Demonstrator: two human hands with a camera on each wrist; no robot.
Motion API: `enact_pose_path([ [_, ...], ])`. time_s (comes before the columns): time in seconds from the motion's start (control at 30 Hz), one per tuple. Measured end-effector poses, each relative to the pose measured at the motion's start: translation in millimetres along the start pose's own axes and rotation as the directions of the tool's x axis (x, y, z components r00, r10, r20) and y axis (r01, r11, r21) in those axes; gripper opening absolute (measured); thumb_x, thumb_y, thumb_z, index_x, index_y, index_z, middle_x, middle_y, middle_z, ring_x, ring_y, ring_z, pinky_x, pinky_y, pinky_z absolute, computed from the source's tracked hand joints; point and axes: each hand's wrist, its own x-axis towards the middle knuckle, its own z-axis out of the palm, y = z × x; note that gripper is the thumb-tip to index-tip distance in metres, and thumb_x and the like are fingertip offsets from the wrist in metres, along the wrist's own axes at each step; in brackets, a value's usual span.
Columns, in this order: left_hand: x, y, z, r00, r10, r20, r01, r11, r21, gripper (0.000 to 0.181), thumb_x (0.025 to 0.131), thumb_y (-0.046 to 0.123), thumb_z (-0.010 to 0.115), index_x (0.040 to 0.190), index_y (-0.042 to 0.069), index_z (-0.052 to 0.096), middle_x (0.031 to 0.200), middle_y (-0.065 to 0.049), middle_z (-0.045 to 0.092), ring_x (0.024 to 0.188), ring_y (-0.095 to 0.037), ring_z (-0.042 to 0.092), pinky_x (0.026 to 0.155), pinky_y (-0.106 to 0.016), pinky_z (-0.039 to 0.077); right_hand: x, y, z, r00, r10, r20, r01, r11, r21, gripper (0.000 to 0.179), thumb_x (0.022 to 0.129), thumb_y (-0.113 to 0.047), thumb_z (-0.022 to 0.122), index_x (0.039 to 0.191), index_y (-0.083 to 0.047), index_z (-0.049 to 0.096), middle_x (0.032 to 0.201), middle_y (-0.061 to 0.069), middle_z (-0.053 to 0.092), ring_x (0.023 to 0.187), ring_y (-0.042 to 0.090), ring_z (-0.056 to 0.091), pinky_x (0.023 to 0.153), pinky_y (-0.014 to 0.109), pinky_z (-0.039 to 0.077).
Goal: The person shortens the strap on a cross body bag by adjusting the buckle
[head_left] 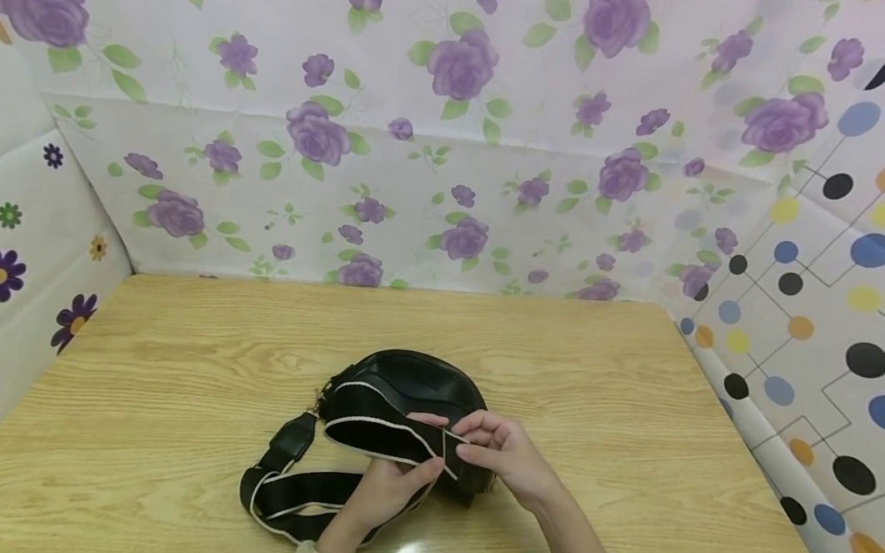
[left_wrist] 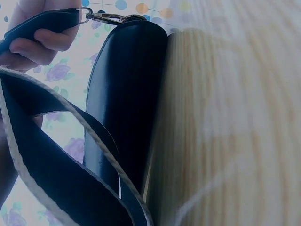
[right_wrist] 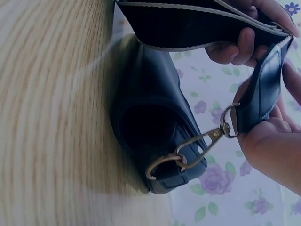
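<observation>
A black handbag [head_left: 415, 375] with a smooth, leather-like surface stands on the table. Its wide black strap [head_left: 361, 402] has pale edges and loops out in front and to the left. My left hand [head_left: 389, 491] grips a folded part of this strap, thumb on top, beside a thin metal slider [head_left: 444, 445]. Just right of the slider, my right hand [head_left: 508, 459] pinches the strap's end. In the right wrist view, a leather end tab [right_wrist: 261, 89] lies between the fingers, linked by a brass-coloured snap hook [right_wrist: 200, 146] to a ring [right_wrist: 162, 165] on the bag.
A wood-grain table [head_left: 183, 355] lies under the bag. Behind it hangs a purple-flowered sheet [head_left: 387, 182], with a dotted sheet [head_left: 825, 288] on the right. The strap's other leather tab [head_left: 293, 440] rests left of the bag, near more folded strap [head_left: 303, 495].
</observation>
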Motion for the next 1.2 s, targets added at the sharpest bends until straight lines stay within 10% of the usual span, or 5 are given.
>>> enact_pose_path([
  [0.6,0.6,-0.2,-2.0,1.0,0.023,-0.009,-0.023,1.0,-0.005,0.037,0.087,-0.005,0.052,0.12,-0.013,0.036,0.087,-0.002,0.054,0.073,-0.007,0.052,0.066,-0.022,0.045,-8.4,7.3,-12.2,0.999,-0.033,0.003,0.033,0.996,-0.077,0.018,0.085,0.001,0.056,0.104,0.001,0.057,0.098,-0.001,0.059,0.087,0.009,0.055,0.072,0.022,0.045],
  [0.9,0.7,-0.9,-0.3,1.0,0.006,-0.015,-0.006,1.0,0.002,0.037,0.088,-0.002,0.052,0.122,-0.004,0.039,0.098,-0.007,0.054,0.083,-0.009,0.052,0.073,-0.022,0.045,-6.3,5.0,-6.7,0.999,-0.027,-0.043,0.023,0.997,-0.073,0.019,0.086,0.0,0.056,0.098,-0.013,0.061,0.094,-0.002,0.061,0.083,0.009,0.055,0.07,0.022,0.045],
  [1.2,1.8,-4.3,0.4,1.0,0.012,0.019,-0.012,1.0,-0.023,0.039,0.088,0.0,0.053,0.122,-0.01,0.037,0.1,-0.016,0.055,0.087,-0.012,0.054,0.074,-0.023,0.045,-4.5,3.4,-3.6,0.996,-0.023,-0.083,0.016,0.996,-0.084,0.021,0.084,0.002,0.057,0.101,0.013,0.054,0.093,-0.002,0.062,0.084,0.01,0.056,0.071,0.022,0.045],
])
